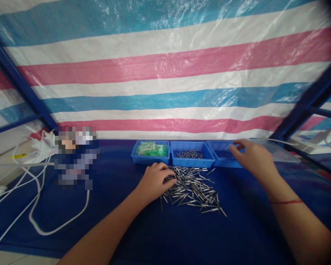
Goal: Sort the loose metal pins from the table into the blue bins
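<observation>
A loose pile of silver blind rivets (194, 187) lies on the dark blue table surface. My left hand (156, 182) rests at the pile's left edge, fingers bent and thumb apart, with rivets under and between them; no firm grip shows. Over the right blue bin (220, 161) hovers my right hand (252, 156), thumb and forefinger apart, nothing visible in it. Inside that bin little can be made out. The middle blue bin (193, 162) contains several rivets, and the left blue bin (150, 159) holds green and clear plastic packets (153, 149).
White cables (44, 232) loop across the table's left side, near a pixelated area. A clear plastic lid or tray (285, 152) lies beyond my right hand. Behind the bins hangs a striped plastic sheet (165, 66), between blue frame posts (30, 95).
</observation>
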The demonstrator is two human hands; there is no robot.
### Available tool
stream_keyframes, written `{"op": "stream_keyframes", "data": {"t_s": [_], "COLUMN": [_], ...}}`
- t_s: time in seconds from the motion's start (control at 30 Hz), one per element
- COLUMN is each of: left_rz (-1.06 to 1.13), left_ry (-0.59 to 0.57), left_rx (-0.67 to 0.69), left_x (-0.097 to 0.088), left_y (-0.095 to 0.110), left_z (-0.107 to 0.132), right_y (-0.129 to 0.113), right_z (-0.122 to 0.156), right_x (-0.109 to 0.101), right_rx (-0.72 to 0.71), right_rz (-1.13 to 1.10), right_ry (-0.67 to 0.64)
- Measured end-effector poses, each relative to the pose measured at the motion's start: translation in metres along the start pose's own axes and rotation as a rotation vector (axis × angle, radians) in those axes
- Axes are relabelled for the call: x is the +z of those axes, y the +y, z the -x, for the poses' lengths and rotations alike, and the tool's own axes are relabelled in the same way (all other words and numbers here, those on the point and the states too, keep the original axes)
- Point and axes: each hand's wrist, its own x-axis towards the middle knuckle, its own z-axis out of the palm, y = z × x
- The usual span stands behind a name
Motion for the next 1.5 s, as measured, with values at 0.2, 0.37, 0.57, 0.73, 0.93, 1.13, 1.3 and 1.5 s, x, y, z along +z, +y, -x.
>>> {"op": "stream_keyframes", "data": {"t_s": [0.2,0.37,0.57,0.73,0.93,1.13,1.3,1.5], "left_rz": [-0.007,0.02,0.192,0.361,0.475,0.914,1.221,1.27], "left_ry": [0.009,0.058,0.172,0.191,0.219,0.181,0.206,0.239], "left_rx": [0.015,0.009,0.003,0.039,0.056,-0.129,-0.235,-0.352], "left_x": [0.001,-0.001,-0.003,-0.003,-0.009,-0.001,0.0,-0.002], "left_y": [0.003,0.006,0.009,0.01,0.01,0.012,0.017,0.022], "left_z": [-0.001,-0.001,-0.004,-0.005,-0.005,-0.006,-0.008,-0.008], "right_y": [-0.012,-0.044,-0.098,-0.118,-0.12,-0.122,-0.12,-0.122], "right_z": [0.004,0.015,0.049,0.066,0.068,0.069,0.066,0.069], "right_x": [0.007,0.0,-0.002,-0.001,-0.001,-0.002,-0.002,0.003], "right_rx": [-0.042,-0.294,-0.574,-0.55,-0.418,-0.261,-0.155,-0.201], "right_rz": [0.009,-0.195,-0.615,-0.8,-0.906,-1.137,-1.212,-1.196], "right_ry": [0.11,0.109,-0.311,-0.483,-0.647,-0.829,-0.836,-0.841]}}
